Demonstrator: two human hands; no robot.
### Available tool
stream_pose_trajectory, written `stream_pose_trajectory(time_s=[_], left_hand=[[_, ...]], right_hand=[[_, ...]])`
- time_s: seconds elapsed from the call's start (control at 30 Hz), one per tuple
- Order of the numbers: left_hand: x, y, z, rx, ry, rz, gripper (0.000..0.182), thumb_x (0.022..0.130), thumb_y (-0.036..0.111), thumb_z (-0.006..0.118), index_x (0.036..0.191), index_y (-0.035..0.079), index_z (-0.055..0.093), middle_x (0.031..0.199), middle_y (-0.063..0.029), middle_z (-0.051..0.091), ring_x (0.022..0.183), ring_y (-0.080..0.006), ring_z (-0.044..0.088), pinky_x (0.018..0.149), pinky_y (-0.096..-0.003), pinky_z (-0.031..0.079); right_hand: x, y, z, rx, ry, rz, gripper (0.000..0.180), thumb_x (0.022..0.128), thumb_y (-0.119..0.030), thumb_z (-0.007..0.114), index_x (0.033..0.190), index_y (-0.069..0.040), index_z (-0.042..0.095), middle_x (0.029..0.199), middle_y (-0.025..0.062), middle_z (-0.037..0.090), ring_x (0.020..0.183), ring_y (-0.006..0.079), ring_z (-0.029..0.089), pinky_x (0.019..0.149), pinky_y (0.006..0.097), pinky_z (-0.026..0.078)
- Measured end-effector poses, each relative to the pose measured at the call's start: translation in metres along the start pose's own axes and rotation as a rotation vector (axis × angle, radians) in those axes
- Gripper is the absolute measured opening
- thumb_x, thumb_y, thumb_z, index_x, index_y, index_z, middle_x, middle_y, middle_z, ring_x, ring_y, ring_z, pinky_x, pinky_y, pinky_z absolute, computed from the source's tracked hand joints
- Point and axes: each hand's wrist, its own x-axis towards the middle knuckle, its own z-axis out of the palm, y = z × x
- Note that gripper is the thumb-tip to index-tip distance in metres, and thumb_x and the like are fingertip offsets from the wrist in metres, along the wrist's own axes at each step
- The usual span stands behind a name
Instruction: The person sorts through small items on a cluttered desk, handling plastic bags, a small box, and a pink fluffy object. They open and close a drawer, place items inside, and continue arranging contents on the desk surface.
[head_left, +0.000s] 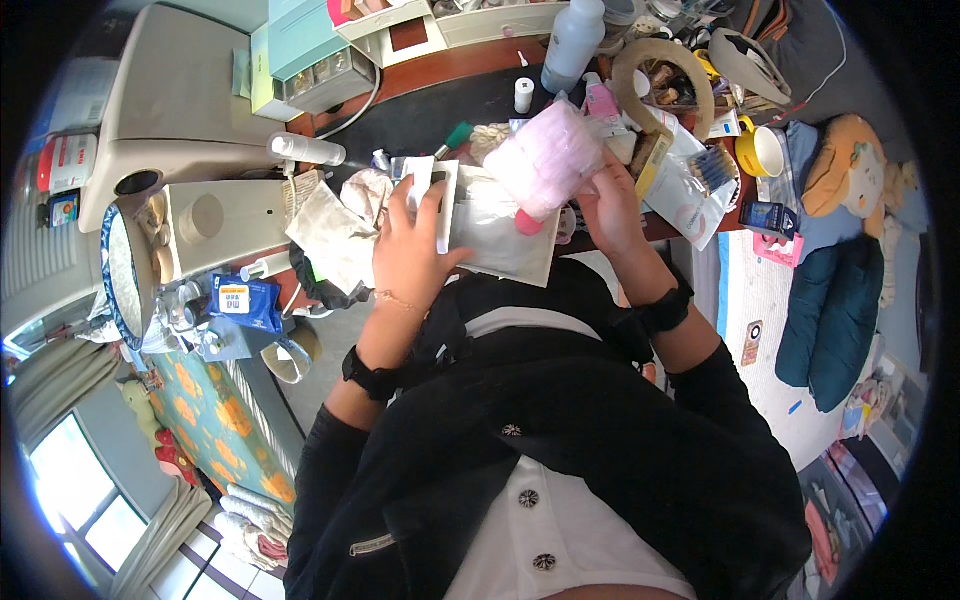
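Observation:
My right hand (616, 206) grips the lower right side of a soft pink bundle (544, 157) in clear plastic wrap. A round pink-red spot (529, 223) shows at the bundle's lower edge. Beneath it lies a flat whitish plastic sleeve (499, 247) that overhangs the desk's front edge. My left hand (411, 251), fingers spread, lies over a flat white box or card (448, 195) beside the sleeve. Its fingertips touch the card; whether they grip it is unclear. Crumpled off-white cloth or packaging (334, 232) sits left of this hand.
A tall pale-blue bottle (574, 49), a small white bottle (523, 95) and a green-tipped brush (456, 137) are on the dark desk (420, 97). To the right are a beige ring (626, 64), a white pouch (686, 191) and a yellow mug (759, 150). A clear bottle (307, 148) lies left.

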Motion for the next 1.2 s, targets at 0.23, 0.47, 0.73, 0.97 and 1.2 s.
stream_pose_trajectory(time_s=[0.23, 0.47, 0.73, 0.97, 1.2], left_hand=[[0.005, -0.004, 0.003, 0.013, 0.031, -0.070, 0.056, 0.066, 0.002, 0.056, 0.118, 0.017, 0.042, 0.120, -0.0117, 0.040, 0.094, -0.0338, 0.054, 0.069, -0.0392, 0.050], [-0.004, -0.014, 0.002, -0.091, 0.167, -0.016, 0.053, 0.069, -0.004, 0.049, 0.118, 0.015, 0.044, 0.117, -0.0132, 0.042, 0.096, -0.0344, 0.052, 0.073, -0.0389, 0.049], [-0.004, -0.007, -0.005, -0.054, -0.003, -0.045, 0.076, 0.050, 0.011, 0.080, 0.117, 0.015, 0.045, 0.121, -0.0123, 0.032, 0.099, -0.0336, 0.050, 0.078, -0.0380, 0.049], [0.015, 0.016, -0.009, 0.299, -0.200, 0.002, 0.096, 0.047, 0.015, 0.082, 0.128, 0.020, 0.032, 0.130, -0.0151, 0.027, 0.101, -0.0389, 0.051, 0.078, -0.0381, 0.050], [0.016, 0.014, -0.005, 0.368, -0.221, 0.052, 0.092, 0.051, 0.018, 0.078, 0.130, 0.020, 0.030, 0.137, -0.0144, 0.023, 0.101, -0.0334, 0.052, 0.075, -0.0340, 0.052]], right_hand=[[-0.002, 0.001, 0.002, -0.006, -0.005, -0.014, 0.032, 0.089, -0.009, 0.038, 0.119, 0.000, 0.045, 0.113, 0.0100, 0.053, 0.103, 0.0184, 0.052, 0.090, 0.0335, 0.041], [0.002, -0.002, -0.005, 0.092, -0.031, 0.025, 0.030, 0.088, -0.011, 0.040, 0.116, 0.000, 0.047, 0.111, 0.0104, 0.054, 0.101, 0.0184, 0.054, 0.088, 0.0329, 0.042], [0.004, -0.001, -0.008, 0.217, -0.027, 0.067, 0.030, 0.089, -0.012, 0.037, 0.114, 0.001, 0.047, 0.111, 0.0121, 0.054, 0.104, 0.0221, 0.052, 0.091, 0.0370, 0.039], [0.002, -0.001, -0.008, 0.113, -0.034, 0.102, 0.031, 0.089, -0.009, 0.036, 0.117, 0.001, 0.045, 0.111, 0.0117, 0.054, 0.101, 0.0210, 0.053, 0.086, 0.0351, 0.044], [-0.001, -0.003, -0.002, -0.238, -0.201, 0.049, 0.034, 0.087, -0.002, 0.035, 0.121, 0.000, 0.044, 0.118, 0.0096, 0.050, 0.110, 0.0196, 0.048, 0.094, 0.0331, 0.036]])
